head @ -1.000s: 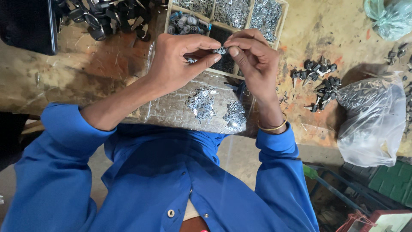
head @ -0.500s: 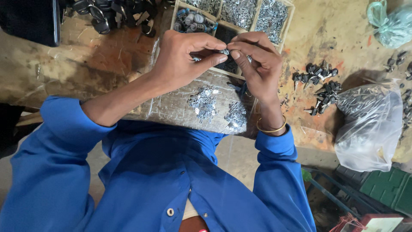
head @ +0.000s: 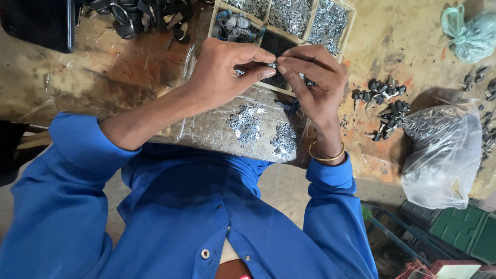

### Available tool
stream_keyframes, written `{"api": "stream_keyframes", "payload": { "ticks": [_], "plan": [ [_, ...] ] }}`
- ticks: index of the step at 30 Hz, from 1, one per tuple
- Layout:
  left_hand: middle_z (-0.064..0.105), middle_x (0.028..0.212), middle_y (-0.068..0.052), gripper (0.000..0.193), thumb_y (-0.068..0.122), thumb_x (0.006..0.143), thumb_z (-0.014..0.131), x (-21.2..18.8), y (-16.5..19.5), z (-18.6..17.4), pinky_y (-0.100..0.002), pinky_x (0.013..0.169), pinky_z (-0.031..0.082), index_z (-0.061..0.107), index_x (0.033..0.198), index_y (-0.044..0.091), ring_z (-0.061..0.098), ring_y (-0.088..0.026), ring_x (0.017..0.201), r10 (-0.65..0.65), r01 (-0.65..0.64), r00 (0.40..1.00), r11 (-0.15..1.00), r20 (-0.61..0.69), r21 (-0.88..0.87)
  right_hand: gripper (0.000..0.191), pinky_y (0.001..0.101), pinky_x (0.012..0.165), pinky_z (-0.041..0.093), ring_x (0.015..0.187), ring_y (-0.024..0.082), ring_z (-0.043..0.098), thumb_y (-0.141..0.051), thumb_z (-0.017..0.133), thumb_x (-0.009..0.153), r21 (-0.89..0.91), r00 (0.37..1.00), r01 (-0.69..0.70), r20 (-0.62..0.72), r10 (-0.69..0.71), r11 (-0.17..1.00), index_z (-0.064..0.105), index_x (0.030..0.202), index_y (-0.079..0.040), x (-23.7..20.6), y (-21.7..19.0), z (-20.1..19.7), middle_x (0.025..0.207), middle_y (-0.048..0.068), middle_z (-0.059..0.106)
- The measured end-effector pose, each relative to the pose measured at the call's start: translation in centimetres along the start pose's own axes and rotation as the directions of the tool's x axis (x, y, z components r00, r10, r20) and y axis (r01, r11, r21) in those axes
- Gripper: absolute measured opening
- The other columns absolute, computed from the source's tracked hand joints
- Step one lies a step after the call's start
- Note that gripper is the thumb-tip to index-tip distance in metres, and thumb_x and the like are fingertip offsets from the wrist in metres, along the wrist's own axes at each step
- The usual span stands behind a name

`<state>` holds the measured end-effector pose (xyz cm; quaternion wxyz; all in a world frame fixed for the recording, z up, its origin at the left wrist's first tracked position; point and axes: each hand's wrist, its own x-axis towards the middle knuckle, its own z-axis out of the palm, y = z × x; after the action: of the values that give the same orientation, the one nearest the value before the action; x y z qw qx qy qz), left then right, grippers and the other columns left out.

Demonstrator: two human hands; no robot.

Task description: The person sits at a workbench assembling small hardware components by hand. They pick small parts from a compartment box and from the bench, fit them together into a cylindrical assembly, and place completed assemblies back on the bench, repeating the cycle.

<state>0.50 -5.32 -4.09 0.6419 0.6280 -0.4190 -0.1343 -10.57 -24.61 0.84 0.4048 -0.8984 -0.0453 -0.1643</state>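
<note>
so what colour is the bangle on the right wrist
Gold: the bangle sits just above the blue cuff, seen in the head view.

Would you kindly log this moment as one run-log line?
left hand: pinching small metal part | right hand: pinching same part | below: metal pieces on plastic-wrapped board

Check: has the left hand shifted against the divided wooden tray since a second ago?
No. The left hand still pinches the small metal part over the tray front edge.
</note>
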Motion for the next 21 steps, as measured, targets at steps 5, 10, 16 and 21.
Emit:
{"api": "stream_keyframes", "payload": {
  "ticks": [5, 10, 16, 21],
  "plan": [
    [0.078, 0.107, -0.016, 0.02, 0.005, 0.097, 0.082, -0.1, -0.2, 0.1, -0.029, 0.085, 0.066, 0.075, 0.115, -0.001, 0.079, -0.021, 0.1, 0.034, -0.034, 0.999, 0.999, -0.011, 0.024, 0.015, 0.0327, 0.088, 0.057, 0.103, 0.023, 0.071, 0.005, 0.08, 0.098, -0.155, 0.999, 0.053, 0.023, -0.05, 0.987, 0.076, 0.111, -0.001, 0.0, -0.9, -0.2, 0.113, 0.01, 0.073],
    [0.078, 0.103, -0.017, 0.021, 0.004, 0.094, 0.084, -0.2, -0.4, 0.2, -0.03, 0.075, 0.064, 0.075, 0.112, -0.003, 0.079, -0.022, 0.091, 0.068, -0.066, 0.998, 0.993, -0.012, 0.098, 0.019, 0.0358, 0.086, 0.057, 0.102, 0.025, 0.07, 0.003, 0.082, 0.098, -0.363, 0.988, 0.157, 0.058, -0.146, 0.918, 0.074, 0.114, -0.003, 0.3, -2.1, 0.0, 0.115, 0.008, 0.072],
    [0.077, 0.108, -0.017, 0.019, -0.001, 0.093, 0.082, -0.5, -0.8, 0.3, -0.031, 0.076, 0.064, 0.074, 0.11, -0.003, 0.079, -0.024, 0.094, 0.117, -0.115, 0.993, 0.98, 0.0, 0.164, 0.021, 0.0376, 0.083, 0.054, 0.101, 0.024, 0.067, 0.001, 0.082, 0.092, -0.461, 0.976, 0.217, 0.102, -0.192, 0.86, 0.077, 0.112, -0.005, 0.4, -3.1, -0.3, 0.115, 0.005, 0.071],
    [0.077, 0.109, -0.015, 0.022, 0.002, 0.095, 0.083, -0.3, -0.9, 0.6, -0.03, 0.077, 0.066, 0.075, 0.116, 0.001, 0.079, -0.022, 0.093, 0.071, -0.068, 0.997, 0.995, -0.039, 0.074, 0.02, 0.0307, 0.082, 0.055, 0.099, 0.023, 0.068, 0.004, 0.073, 0.098, -0.022, 0.994, -0.093, 0.049, 0.094, 0.995, 0.072, 0.116, -0.006, 0.1, -1.9, -0.3, 0.117, 0.008, 0.068]
  ]
}}
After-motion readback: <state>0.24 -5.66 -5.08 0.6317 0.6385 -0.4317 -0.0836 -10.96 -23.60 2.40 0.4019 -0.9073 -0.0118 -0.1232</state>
